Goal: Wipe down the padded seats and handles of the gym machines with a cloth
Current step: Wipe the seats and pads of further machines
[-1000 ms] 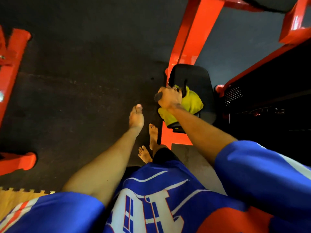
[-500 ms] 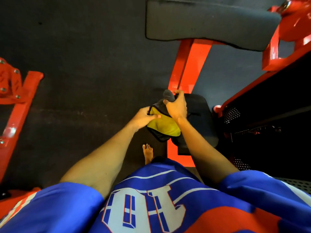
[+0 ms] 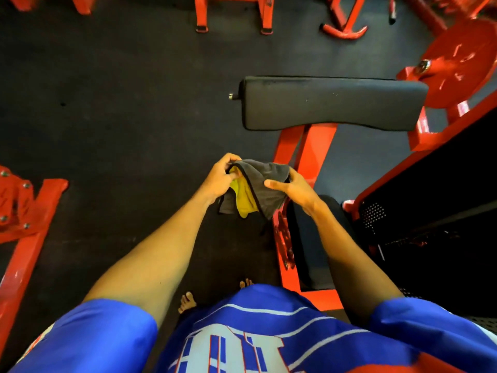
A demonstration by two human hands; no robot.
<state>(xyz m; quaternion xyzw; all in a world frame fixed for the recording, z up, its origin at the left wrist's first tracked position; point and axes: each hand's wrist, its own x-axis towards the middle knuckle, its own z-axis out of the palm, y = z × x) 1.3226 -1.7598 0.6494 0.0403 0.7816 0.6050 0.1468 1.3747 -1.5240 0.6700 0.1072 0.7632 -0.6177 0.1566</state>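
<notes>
A grey cloth with a yellow inner face (image 3: pixel 265 184) is held bunched in the air below the long black pad (image 3: pixel 333 103), in front of the red upright (image 3: pixel 305 152) that carries that pad. It is gripped from both sides. The fingers of the left hand (image 3: pixel 219 179) are curled round its left edge, where the yellow face shows. The right hand (image 3: pixel 293 191) is clamped on its right side, with the thumb laid across the grey face and the fingers tucked behind. The cloth is kept clear of the pad. A smaller black seat (image 3: pixel 309 254) is seen further below the pad, beside the right forearm. A red round plate (image 3: pixel 457 60) is mounted just off the pad's right end. Black rubber flooring (image 3: pixel 121 103) is spread to the pad's left. Bare toes (image 3: pixel 187 301) and a blue jersey (image 3: pixel 242 335) are seen well below the pad.
</notes>
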